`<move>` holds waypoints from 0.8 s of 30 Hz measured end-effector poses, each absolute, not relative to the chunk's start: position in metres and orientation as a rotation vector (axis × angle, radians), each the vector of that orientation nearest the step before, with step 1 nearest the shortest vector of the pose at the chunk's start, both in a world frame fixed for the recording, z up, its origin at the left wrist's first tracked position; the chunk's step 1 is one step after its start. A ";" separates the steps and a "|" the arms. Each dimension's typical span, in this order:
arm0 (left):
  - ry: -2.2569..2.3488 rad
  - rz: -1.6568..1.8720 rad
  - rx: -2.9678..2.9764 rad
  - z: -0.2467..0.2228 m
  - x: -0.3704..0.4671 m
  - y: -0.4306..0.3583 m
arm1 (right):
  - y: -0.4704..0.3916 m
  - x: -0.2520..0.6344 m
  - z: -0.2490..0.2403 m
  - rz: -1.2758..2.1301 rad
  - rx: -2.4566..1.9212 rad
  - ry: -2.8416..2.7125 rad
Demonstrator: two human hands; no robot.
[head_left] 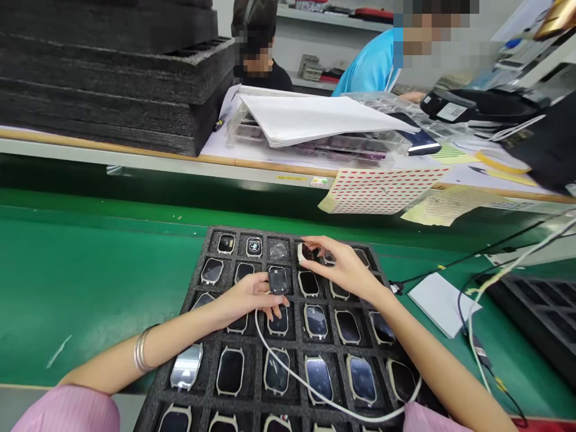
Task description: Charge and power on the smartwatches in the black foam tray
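Now my left grip (pixel 245 297) holds a cabled black module (pixel 278 281) over a foam tray (pixel 297 327) of watches (pixel 231 371), while my right grip (pixel 342 264) pinches a pale-framed watch (pixel 302 253) in the far row.

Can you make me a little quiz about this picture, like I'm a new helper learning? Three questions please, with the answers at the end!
1. Fill the gap: the cable looping over the foam tray is coloured ____.
2. True or false: the left hand is holding something round and red.
3. Which hand's fingers are on a smartwatch in the tray's farthest row?

Key:
1. White.
2. False; it holds a small black square piece.
3. The right hand.
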State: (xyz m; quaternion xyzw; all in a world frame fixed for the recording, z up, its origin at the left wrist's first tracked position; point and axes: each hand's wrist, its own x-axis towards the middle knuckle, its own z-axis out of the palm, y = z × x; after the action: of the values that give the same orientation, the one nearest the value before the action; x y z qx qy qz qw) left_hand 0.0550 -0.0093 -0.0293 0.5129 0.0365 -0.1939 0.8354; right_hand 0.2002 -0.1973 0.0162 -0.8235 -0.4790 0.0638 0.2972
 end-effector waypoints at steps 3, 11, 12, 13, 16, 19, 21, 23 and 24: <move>0.073 -0.416 1.104 -0.028 0.055 -0.008 | -0.192 0.171 0.022 0.247 -2.075 -1.378; 0.053 -0.385 1.272 -0.029 0.049 -0.009 | -0.182 0.149 -0.004 0.182 -1.990 -1.549; 0.052 -0.374 1.297 -0.030 0.049 -0.010 | -0.182 0.150 -0.005 0.169 -1.989 -1.566; 0.054 -0.360 1.321 -0.032 0.048 -0.012 | -0.182 0.150 -0.006 0.168 -1.978 -1.586; 0.072 -0.311 1.375 -0.037 0.047 -0.015 | -0.180 0.148 -0.006 0.188 -1.906 -1.654; 0.084 -0.276 1.403 -0.036 0.045 -0.015 | -0.177 0.143 -0.007 0.157 -1.869 -1.662; 0.084 -0.273 1.392 -0.033 0.045 -0.013 | -0.176 0.140 -0.009 0.111 -1.879 -1.622; 0.090 -0.275 1.370 -0.030 0.044 -0.011 | -0.175 0.138 -0.010 0.069 -1.887 -1.584; 0.094 -0.277 1.360 -0.029 0.044 -0.011 | -0.175 0.137 -0.010 0.059 -1.886 -1.570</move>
State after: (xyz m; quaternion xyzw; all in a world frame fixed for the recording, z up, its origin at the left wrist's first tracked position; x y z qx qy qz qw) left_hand 0.0444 -0.0106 -0.0285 0.6265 0.0434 -0.1274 0.7677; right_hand 0.1369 -0.1754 -0.0099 -0.7233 -0.6024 0.0226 0.3367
